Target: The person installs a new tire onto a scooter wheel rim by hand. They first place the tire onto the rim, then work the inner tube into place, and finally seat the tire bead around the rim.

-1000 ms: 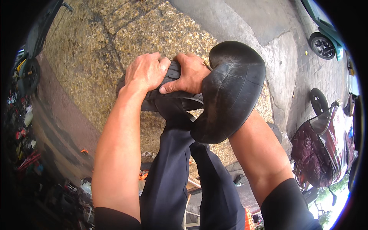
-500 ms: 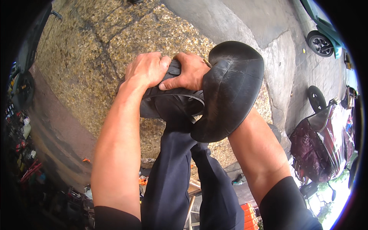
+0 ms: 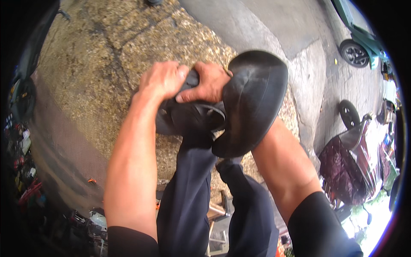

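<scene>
A black rubber tyre stands between my hands and my shins, its opening facing me. My left hand is closed over its top left edge, fingers curled to the far side. Close beside it, my right hand grips the top of the tyre, thumb stretched along the near side. A bulging black inner tube hangs round my right wrist and forearm and hides part of both. Its lower end comes down next to the tyre's right side. My fingertips on the far side are hidden.
Rough pebbled concrete lies underfoot. A wooden stool is partly visible between my legs. To the right are a loose wheel, a maroon cover on a vehicle and a green vehicle's wheel. Clutter lines the left edge.
Both hands keep their hold on the tyre, whose opening now looks narrower and more squeezed. The inner tube shifts slightly left. My legs are a little farther apart, showing more of the stool.
</scene>
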The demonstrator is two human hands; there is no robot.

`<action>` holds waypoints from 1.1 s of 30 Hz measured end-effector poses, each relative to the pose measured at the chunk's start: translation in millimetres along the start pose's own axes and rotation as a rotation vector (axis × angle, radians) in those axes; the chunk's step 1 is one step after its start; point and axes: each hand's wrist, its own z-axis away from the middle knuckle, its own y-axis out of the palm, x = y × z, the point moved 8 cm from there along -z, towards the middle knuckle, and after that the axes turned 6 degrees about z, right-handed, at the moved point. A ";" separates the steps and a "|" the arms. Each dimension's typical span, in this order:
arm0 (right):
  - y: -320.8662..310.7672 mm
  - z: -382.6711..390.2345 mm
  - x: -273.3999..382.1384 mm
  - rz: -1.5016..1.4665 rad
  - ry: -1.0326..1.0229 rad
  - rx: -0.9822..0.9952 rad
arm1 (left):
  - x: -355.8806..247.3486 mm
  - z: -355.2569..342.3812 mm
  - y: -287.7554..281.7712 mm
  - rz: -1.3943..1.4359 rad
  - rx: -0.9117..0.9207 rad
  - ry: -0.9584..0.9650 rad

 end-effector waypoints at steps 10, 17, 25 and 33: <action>1.2 30.9 18.5 0.111 -0.042 -0.094 | 2.7 26.5 -3.6 0.003 -0.081 0.040; -4.6 0.4 9.3 0.114 0.019 -0.045 | 2.5 0.6 -13.1 0.015 -0.104 0.042; 9.1 51.4 26.2 0.117 -0.069 -0.209 | 4.2 50.0 0.0 -0.016 -0.233 0.119; 56.5 174.1 68.2 0.107 -0.154 -0.415 | 38.1 179.5 44.1 0.150 -0.677 0.292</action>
